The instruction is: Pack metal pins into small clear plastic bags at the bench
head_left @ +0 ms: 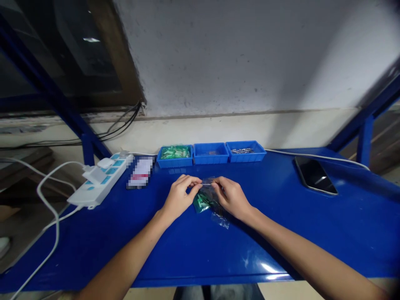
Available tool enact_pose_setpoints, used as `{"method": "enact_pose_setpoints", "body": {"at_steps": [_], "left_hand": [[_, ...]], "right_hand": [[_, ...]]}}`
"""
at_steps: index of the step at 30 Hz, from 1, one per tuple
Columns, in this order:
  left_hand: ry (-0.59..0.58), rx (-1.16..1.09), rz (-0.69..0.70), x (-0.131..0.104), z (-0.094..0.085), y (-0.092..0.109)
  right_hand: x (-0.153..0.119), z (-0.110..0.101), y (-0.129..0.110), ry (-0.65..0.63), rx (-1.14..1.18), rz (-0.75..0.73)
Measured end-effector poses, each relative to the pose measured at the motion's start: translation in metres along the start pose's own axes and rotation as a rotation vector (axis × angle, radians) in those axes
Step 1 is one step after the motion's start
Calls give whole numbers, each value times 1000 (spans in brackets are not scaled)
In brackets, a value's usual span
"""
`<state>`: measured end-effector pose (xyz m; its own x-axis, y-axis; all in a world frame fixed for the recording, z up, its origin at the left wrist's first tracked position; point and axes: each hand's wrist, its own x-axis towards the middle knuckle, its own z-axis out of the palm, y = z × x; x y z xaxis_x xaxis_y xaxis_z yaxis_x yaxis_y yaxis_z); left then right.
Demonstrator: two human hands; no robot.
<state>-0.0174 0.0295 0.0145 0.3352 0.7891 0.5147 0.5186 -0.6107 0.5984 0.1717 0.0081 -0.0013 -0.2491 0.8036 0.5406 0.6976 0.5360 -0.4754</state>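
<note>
Both hands meet over the middle of the blue table. My left hand (183, 191) pinches the left side of a clear plastic bag (206, 181) between thumb and fingertips. The bag's right side is pinched in my right hand (231, 196). Just below the fingertips lies a small green packet (202, 203) with pale pieces showing in it. More crumpled clear plastic (220, 219) rests beside it, partly under my right hand. What the clear bag holds is too small to make out.
Behind the hands stand three blue trays: one with green packets (176, 152), a middle one (211, 153), one with metal pieces (245, 151). A white power strip (100, 181) and cables lie left, beside a blurred rectangular item (140, 172). A phone (315, 175) lies right.
</note>
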Motion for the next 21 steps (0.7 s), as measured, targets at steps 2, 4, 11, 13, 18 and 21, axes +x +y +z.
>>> {"method": "enact_pose_setpoints", "body": {"at_steps": [2,4,11,13,18,21], "left_hand": [[-21,18,13,0,0,1],[-57,27,19,-1,2,4],[-190,65,26,-5,6,10],[-195,66,28,-5,6,11],[-177,87,29,-6,9,8],[-161,97,32,-6,11,7]], "right_hand": [[0,0,0,-1,3,1],[-1,0,-1,-1,-4,-9],[-1,0,-7,-36,-78,-105],[-1,1,-8,-39,-96,-117],[-2,4,-13,-43,-150,-156],[-2,2,-15,-70,-160,-168]]}}
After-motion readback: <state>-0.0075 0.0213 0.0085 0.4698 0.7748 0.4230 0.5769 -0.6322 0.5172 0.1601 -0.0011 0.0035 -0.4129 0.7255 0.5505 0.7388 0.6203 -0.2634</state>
